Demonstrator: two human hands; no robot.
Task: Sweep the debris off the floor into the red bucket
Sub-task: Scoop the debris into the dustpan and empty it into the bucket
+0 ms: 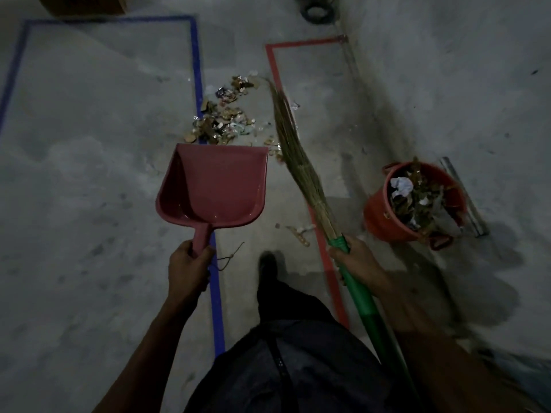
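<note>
L hand (187, 269) grips dustpan (213, 186) handle; R hand (354, 263) grips broom (301, 168).

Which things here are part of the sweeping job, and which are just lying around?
Part of the job:
dustpan, in left hand
broom, in right hand
debris pile
red bucket, already holding rubbish

Just lying about:
blue tape
red tape
metal bar
cardboard box
</note>
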